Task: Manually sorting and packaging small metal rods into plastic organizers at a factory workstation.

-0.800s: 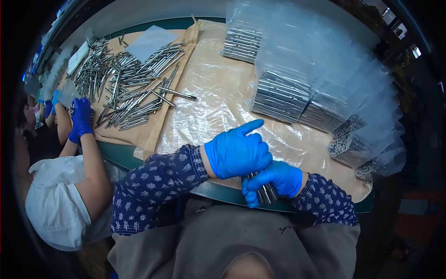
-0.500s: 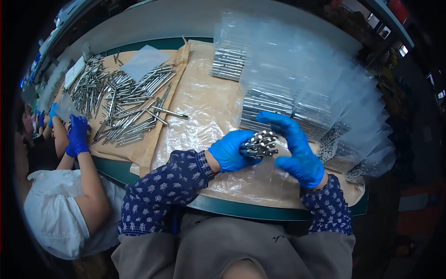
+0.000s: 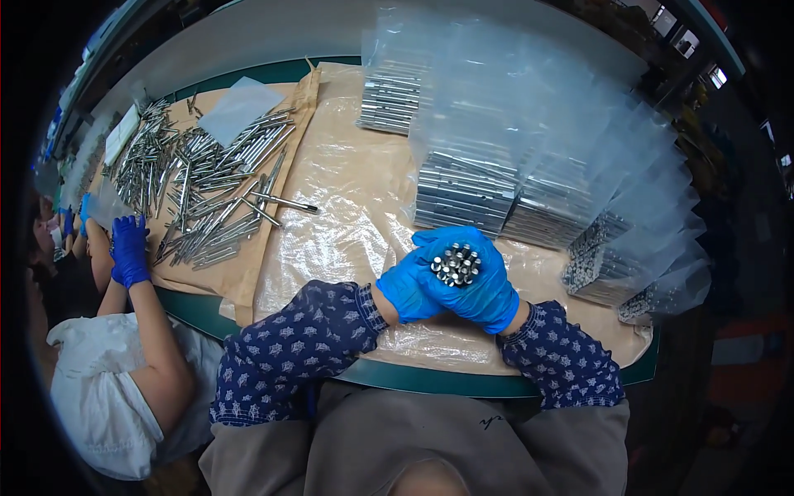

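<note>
A bundle of thin metal rods (image 3: 455, 264) stands with its round ends facing up between my two blue-gloved hands. My left hand (image 3: 407, 288) wraps the bundle from the left side. From the right, my right hand (image 3: 490, 289) closes round it, its fingers crossing over behind the rods. The rods' lower lengths are hidden by the gloves. Just beyond my hands, clear plastic bags of stacked metal rods (image 3: 465, 192) lie in a row. A loose heap of similar rods (image 3: 219, 174) is spread on brown sheeting to the left.
More bagged rods (image 3: 608, 264) stand at the right near the table edge. Wrinkled brown sheeting (image 3: 331, 178) covers the green table (image 3: 422, 379). A translucent plastic sheet (image 3: 240, 110) rests on the heap. At the left, a co-worker's blue-gloved hand (image 3: 129, 250) is by the heap.
My right hand has come in from the right and closed round the bundle beside my left hand. The bundle has shifted slightly left, with its ends now facing up.
</note>
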Demonstrator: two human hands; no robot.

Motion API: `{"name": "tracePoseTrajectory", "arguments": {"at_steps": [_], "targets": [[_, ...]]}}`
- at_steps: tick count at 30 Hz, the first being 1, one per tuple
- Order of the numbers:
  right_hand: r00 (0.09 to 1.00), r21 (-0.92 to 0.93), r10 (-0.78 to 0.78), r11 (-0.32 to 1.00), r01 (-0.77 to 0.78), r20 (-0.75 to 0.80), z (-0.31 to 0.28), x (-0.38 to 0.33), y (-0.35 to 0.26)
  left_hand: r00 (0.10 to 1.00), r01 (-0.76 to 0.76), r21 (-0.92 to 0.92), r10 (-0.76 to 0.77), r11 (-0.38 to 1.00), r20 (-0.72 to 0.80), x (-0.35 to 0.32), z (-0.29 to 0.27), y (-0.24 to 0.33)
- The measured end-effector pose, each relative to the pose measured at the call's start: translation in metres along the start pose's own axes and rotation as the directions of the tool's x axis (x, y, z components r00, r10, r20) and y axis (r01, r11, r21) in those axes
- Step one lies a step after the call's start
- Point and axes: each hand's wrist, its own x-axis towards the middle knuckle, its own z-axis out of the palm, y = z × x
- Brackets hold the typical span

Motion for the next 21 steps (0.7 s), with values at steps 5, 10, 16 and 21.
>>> {"name": "tracePoseTrajectory", "arguments": {"at_steps": [5, 10, 16, 21], "targets": [[0.995, -0.037, -0.068, 0.997, 0.071, 0.071, -0.003, -0.005, -0.006, 0.963, 0.15, -0.754, -0.267, 0.64, -0.035, 0.005, -0.021, 0.027], [0.985, 0.104, -0.021, 0.995, 0.003, 0.172, -0.01, -0.004, 0.002, 0.963, 0.114, -0.778, -0.263, 0.618, -0.068, 0.01, -0.027, 0.026], [0.969, 0.234, -0.057, 0.972, -0.001, 0.241, -0.012, -0.005, 0.007, 0.98, 0.118, -0.649, -0.193, 0.752, -0.046, 0.01, -0.031, 0.022], [0.958, 0.214, 0.04, 0.971, -0.104, 0.283, -0.022, -0.006, -0.003, 0.975, 0.155, -0.744, -0.221, 0.65, 0.011, 0.014, -0.038, 0.018]]}}
